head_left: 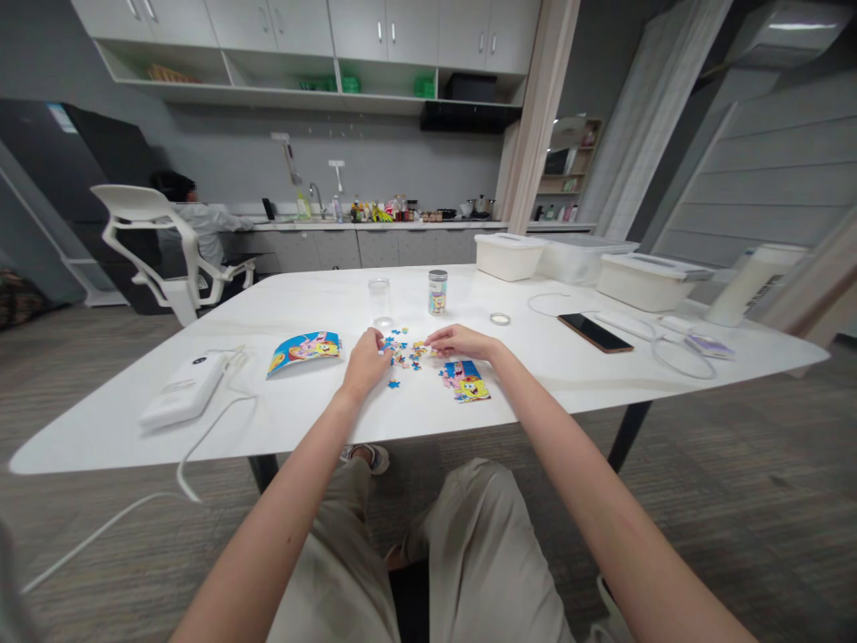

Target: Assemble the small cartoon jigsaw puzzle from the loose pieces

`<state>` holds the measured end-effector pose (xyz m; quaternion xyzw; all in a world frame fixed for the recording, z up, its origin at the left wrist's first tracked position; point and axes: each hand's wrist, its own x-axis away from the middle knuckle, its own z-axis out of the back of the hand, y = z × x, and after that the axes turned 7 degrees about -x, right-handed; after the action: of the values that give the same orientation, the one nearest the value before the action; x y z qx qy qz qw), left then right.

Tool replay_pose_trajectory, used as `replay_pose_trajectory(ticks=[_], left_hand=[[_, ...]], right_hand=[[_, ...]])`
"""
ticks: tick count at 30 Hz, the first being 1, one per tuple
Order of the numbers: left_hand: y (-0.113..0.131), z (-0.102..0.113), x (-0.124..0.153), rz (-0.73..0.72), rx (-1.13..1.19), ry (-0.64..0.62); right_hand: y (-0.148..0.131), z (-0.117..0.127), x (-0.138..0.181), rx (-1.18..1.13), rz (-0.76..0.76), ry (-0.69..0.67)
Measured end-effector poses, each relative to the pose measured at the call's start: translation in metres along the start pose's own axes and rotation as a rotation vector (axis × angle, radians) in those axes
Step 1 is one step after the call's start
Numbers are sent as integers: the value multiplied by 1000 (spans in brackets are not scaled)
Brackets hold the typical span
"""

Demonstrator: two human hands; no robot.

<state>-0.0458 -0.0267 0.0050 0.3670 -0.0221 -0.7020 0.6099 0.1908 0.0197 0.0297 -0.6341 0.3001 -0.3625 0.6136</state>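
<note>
Loose jigsaw puzzle pieces (403,354), blue, yellow and pink, lie in a small heap on the white table (321,299). My left hand (368,360) rests at the heap's left side, fingers curled; whatever they may hold is hidden. From the right, my right hand (461,340) reaches in, its fingertips pinched on a small puzzle piece at the heap's edge. Just below it lies a partly joined puzzle (467,381) with a yellow cartoon figure and a ragged left edge. A curved picture sheet (305,352) with similar figures lies left of my left hand.
Behind the heap stand a clear jar (378,302) and a printed can (437,293); a round lid (499,318) lies to their right. Farther right are a phone (594,332), cables, white bins (653,280) and a bottle (755,284). A white power strip (184,390) sits left.
</note>
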Motion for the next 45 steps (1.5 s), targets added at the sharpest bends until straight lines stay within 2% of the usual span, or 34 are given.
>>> replay_pose_trajectory(ticks=[11,16,21,27,38,45], left_hand=[[3,-1,1,-48,-21,-32],[5,0,1,-29,-15,-74],[7,0,1,-45,-26,-75],[8,-1,1,-49,-35,-83],[7,-1,1,-37,-53,-79],[7,-1,1,-41,-66,-84]], right_hand=[[-4,-2,5,-75,1,-51],[-3,-4,6,-87,-25,-32],[-2,-1,6,-54,14,-25],[-2,1,7,-74,-29,-83],[-3,-1,6,-8,-16,-18],[1,2,2,-10,-13,-41]])
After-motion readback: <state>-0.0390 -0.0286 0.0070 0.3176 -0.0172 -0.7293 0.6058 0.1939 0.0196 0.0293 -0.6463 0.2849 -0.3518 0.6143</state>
